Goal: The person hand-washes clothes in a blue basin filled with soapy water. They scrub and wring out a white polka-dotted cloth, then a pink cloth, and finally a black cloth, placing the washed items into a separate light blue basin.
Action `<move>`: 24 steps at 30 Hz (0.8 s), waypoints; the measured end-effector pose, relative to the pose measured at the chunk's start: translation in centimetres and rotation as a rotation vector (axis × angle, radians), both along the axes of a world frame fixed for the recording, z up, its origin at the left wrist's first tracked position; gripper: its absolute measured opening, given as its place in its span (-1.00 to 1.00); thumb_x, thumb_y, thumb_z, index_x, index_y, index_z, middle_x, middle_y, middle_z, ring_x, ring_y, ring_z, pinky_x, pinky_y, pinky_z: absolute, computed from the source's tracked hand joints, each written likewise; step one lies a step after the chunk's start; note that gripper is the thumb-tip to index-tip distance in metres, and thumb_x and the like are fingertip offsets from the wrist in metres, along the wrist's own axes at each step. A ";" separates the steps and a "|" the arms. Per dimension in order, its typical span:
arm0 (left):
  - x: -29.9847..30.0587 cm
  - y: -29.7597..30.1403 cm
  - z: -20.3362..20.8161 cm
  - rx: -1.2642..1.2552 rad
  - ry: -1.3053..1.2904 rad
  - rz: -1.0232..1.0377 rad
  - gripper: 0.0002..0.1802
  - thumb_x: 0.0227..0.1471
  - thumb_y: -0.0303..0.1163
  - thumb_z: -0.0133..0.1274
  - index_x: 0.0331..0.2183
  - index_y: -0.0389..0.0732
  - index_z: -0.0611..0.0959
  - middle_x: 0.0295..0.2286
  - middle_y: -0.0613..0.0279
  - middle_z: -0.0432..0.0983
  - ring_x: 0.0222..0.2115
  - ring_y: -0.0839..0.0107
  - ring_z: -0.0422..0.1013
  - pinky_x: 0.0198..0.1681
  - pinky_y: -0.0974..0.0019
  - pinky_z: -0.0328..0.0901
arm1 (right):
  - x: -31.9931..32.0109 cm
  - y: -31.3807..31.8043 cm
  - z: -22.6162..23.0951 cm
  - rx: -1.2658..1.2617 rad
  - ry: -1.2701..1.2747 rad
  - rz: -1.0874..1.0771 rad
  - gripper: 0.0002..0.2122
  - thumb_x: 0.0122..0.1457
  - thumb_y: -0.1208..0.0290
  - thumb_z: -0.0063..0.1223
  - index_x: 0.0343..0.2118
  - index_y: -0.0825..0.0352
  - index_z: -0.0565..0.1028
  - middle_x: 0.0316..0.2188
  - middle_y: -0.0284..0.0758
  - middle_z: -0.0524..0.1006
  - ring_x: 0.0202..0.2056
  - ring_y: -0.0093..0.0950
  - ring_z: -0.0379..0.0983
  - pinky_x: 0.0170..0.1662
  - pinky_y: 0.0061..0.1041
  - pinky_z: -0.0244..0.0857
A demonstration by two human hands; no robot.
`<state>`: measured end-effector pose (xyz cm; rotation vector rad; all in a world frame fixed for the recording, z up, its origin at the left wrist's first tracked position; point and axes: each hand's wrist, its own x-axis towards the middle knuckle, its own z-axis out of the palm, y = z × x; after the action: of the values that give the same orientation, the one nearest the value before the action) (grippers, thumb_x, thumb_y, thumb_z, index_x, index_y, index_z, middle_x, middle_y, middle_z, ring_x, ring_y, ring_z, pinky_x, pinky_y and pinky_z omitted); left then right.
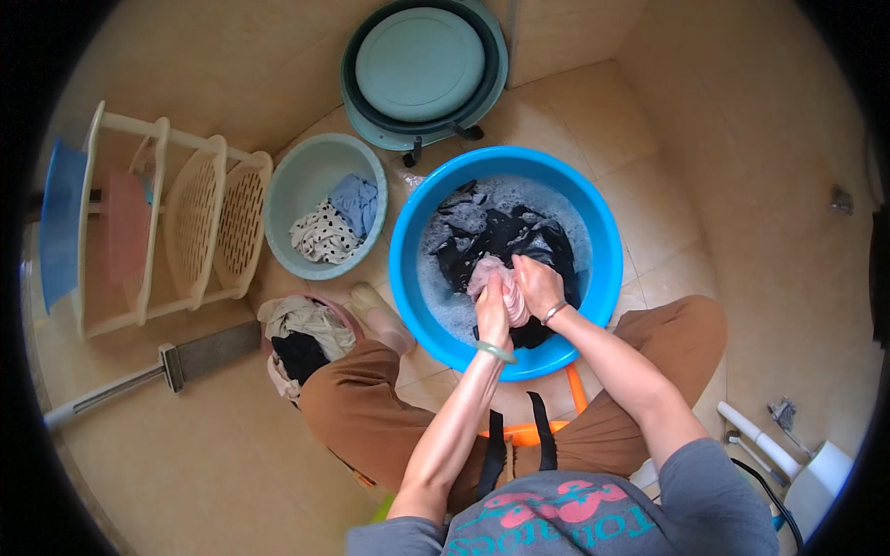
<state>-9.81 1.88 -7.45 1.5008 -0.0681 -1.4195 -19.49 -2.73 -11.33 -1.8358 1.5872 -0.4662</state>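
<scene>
Both my hands are over a large blue basin (601,222) of sudsy water. A bunched pink cloth (489,270) is gripped between them. My left hand (491,310), with a pale green bangle at its wrist, closes on the cloth from the near left. Around its right side are the closed fingers of my right hand (540,285), with a metal bracelet at the wrist. Under and beyond my hands, dark clothes (501,236) lie soaking among the suds. Part of the pink cloth is hidden by my fingers.
A pale green basin (279,208) with spotted and blue clothes stands left. Nearer me is a pink tub (348,317) of light and black clothes. A cream shelf rack (199,227) and a flat-headed mop (209,357) are further left. Folded green tubs (422,65) stand at the back.
</scene>
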 end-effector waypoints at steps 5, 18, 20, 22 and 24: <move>4.9 0.4 -3.5 0.005 0.029 -0.018 -0.48 0.21 0.15 -0.29 -0.08 -0.06 0.44 -0.37 0.27 0.52 -0.48 0.50 0.42 -0.53 0.46 0.24 | -1.5 -2.4 -0.5 0.382 -0.680 -0.287 -0.70 0.27 0.20 -0.04 -0.36 0.39 0.50 -0.48 -0.34 0.52 -0.40 -0.62 0.40 -0.31 -0.54 0.29; 1.3 -0.5 -1.2 -0.119 -0.048 -0.207 -0.35 0.01 -0.60 0.01 0.15 -0.41 0.23 0.02 -0.08 0.35 0.03 0.27 0.33 0.09 0.28 0.24 | -4.7 -2.1 -1.8 0.699 -0.356 -0.155 -0.40 0.12 -0.23 -0.05 -0.34 0.38 0.59 -0.36 -0.32 0.60 -0.33 -0.56 0.49 -0.29 -0.56 0.32; 0.8 1.8 -2.0 -0.254 -0.365 -0.321 -0.36 0.00 -0.58 0.02 0.14 -0.42 0.24 0.04 -0.09 0.33 0.05 0.24 0.31 0.12 0.27 0.21 | -2.7 -2.7 0.0 1.108 -0.661 -0.227 -0.33 0.07 -0.21 0.03 -0.14 0.48 0.51 -0.23 -0.21 0.57 -0.23 -0.47 0.49 -0.12 -0.55 0.29; -0.4 2.6 -0.5 -0.237 -0.512 -0.442 -0.38 0.02 -0.57 0.02 0.13 -0.40 0.25 0.04 -0.08 0.32 0.04 0.24 0.32 0.10 0.28 0.23 | -2.0 -2.9 0.3 0.824 -0.629 0.069 -0.41 0.05 -0.12 0.14 -0.20 0.46 0.52 -0.27 -0.23 0.57 -0.24 -0.50 0.49 -0.16 -0.55 0.31; -0.9 3.5 -1.7 -0.251 -0.077 -0.288 -0.39 0.03 -0.58 0.00 0.13 -0.37 0.25 0.03 -0.05 0.33 0.02 0.28 0.33 0.04 0.32 0.29 | -1.6 -3.0 0.3 0.823 -0.593 -0.042 -0.59 -0.03 0.20 0.28 -0.25 0.45 0.50 -0.31 -0.25 0.56 -0.26 -0.55 0.47 -0.20 -0.56 0.33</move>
<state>-10.75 5.43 -9.12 1.3739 -0.5094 -1.5147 -21.12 -5.72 -11.07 -0.9252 1.1462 -0.2699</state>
